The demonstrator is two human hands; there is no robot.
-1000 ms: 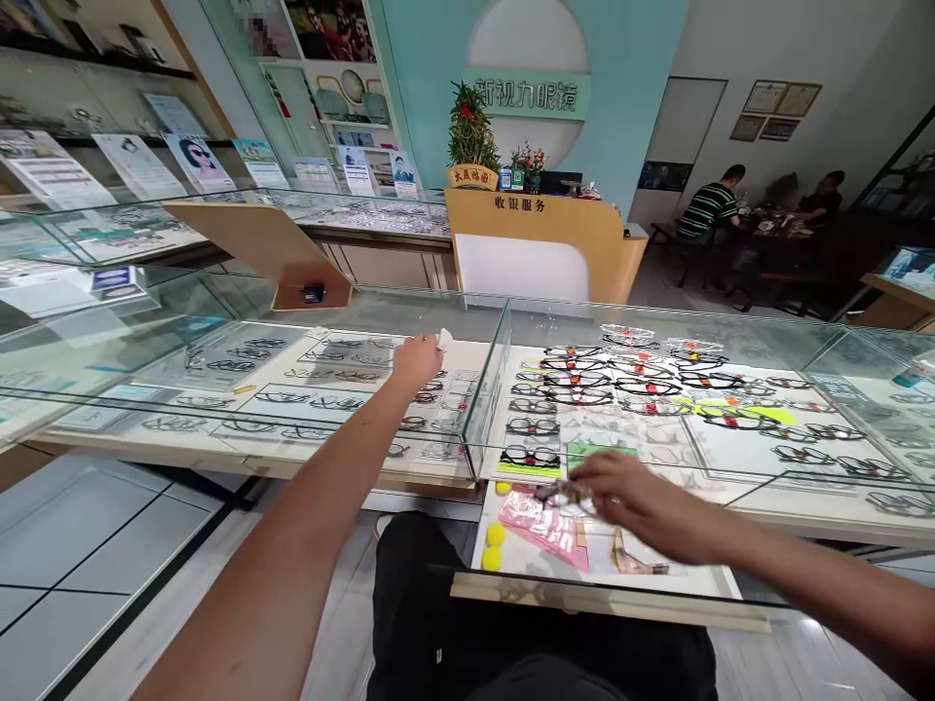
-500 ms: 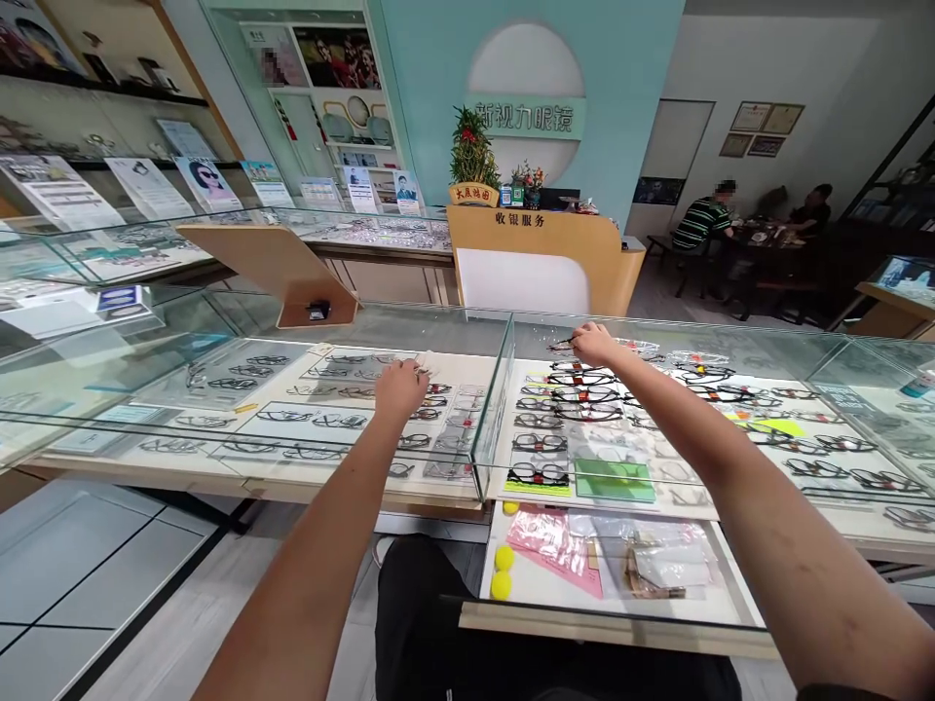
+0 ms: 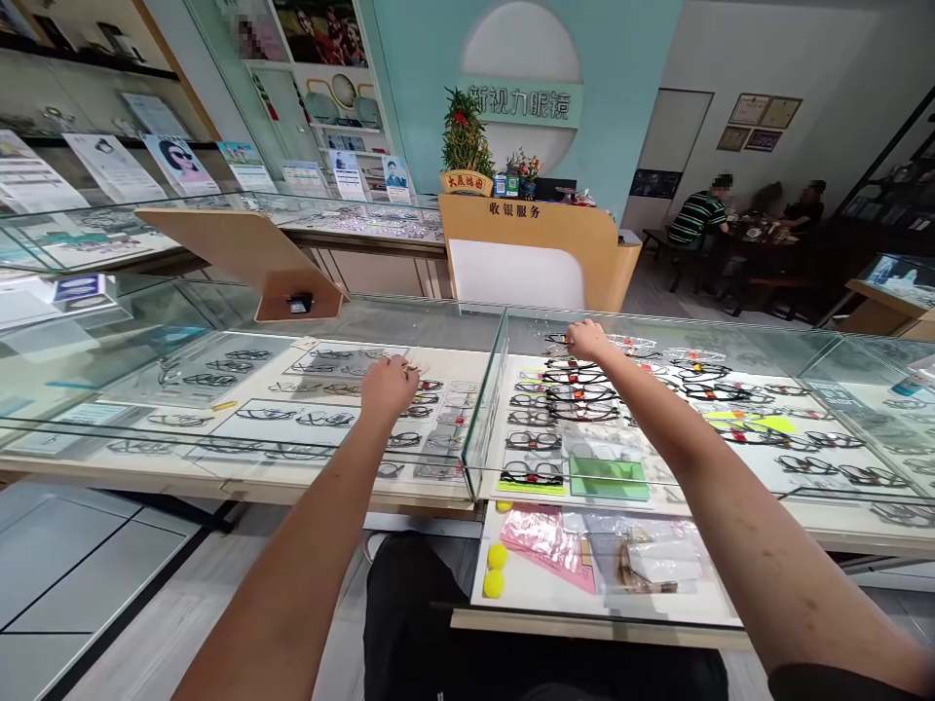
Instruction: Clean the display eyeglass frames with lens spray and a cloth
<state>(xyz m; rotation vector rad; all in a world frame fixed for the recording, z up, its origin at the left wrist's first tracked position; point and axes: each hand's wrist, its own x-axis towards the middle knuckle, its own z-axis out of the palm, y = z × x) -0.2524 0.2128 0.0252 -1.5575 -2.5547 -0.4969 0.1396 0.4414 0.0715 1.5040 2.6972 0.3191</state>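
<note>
My right hand (image 3: 586, 340) is closed at the back of the right-hand display case. Its fingers pinch one side of a pair of dark-framed eyeglasses (image 3: 556, 340), behind a column of black-framed glasses (image 3: 582, 396) with orange tags. Over the left-hand case, my left hand (image 3: 389, 385) is closed with its fingers curled. A thin end (image 3: 412, 369), apparently of another pair of eyeglasses, sticks out from it; the remainder is hidden by the fingers. Below and right of that hand lies a column of dark glasses (image 3: 413, 412).
A glass divider (image 3: 487, 399) rises between the two cases. An open drawer (image 3: 467, 574) below holds plastic bags and yellow balls (image 3: 497, 556). A wooden-backed stand (image 3: 241, 258) is on the glass at left. Two people (image 3: 701, 214) sit at a far table.
My right hand has lowered the dark eyeglasses slightly at the head of the column, and they now lie flatter. My left hand stays over the same spot. The view has shifted a little.
</note>
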